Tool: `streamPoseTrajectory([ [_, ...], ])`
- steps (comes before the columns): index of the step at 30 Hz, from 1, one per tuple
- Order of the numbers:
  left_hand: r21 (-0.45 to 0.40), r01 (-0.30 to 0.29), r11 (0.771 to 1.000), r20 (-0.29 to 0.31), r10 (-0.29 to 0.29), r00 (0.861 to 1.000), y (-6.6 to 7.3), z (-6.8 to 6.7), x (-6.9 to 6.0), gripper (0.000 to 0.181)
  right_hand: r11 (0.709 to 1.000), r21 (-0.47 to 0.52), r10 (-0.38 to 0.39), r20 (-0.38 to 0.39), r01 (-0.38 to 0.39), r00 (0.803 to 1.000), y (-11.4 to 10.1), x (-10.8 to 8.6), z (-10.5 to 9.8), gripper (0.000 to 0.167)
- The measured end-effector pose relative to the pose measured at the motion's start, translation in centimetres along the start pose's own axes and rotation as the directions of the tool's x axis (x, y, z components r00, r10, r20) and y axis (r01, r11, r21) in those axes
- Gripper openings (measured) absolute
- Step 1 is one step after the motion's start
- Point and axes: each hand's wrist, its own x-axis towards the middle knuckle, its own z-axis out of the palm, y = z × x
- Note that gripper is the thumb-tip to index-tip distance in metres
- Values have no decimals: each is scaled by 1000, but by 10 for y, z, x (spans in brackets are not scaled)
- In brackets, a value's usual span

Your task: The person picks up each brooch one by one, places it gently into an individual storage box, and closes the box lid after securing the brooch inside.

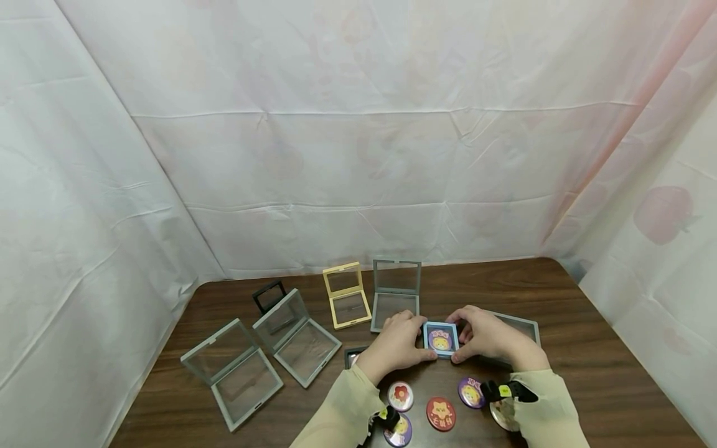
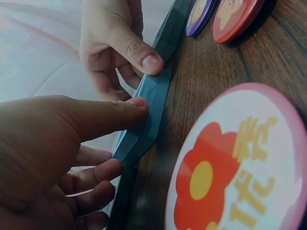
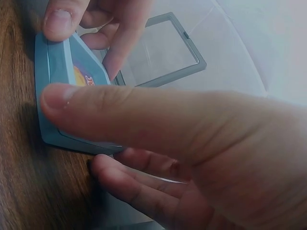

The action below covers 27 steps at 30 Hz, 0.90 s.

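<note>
A small light-blue square display case (image 1: 440, 339) is between my two hands, shut, with a purple round badge with a yellow cartoon face inside it. My left hand (image 1: 394, 343) grips its left side, the thumb on the front edge. From the right, my right hand (image 1: 488, 337) holds the opposite side between thumb and fingers. In the left wrist view both thumbs press the edge of the blue case (image 2: 151, 108). The right wrist view shows the case (image 3: 53, 129) close to the table; whether it touches the wood I cannot tell.
Opened grey frames (image 1: 246, 382) stand at the left, beside a black frame (image 1: 269, 296). A yellow frame (image 1: 350, 308) and another grey one (image 1: 396, 280) stand behind. Round badges, including a red one (image 1: 440, 414) and a flower one (image 1: 400, 396), lie in front. Another grey frame (image 1: 526, 325) is partly behind the right hand.
</note>
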Motion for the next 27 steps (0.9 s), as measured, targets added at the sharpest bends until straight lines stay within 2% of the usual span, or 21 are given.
streamPoseTrajectory([
  [14, -23, 7, 1000, -15, -7, 1000, -1, 0, 0, 65, 995, -99, -10, -57, 4, 998, -3, -5, -8, 70],
  [27, -35, 13, 999, -17, -14, 1000, -3, -6, -3, 60, 970, -234, 40, -96, -62, 995, -3, -10, -16, 71],
])
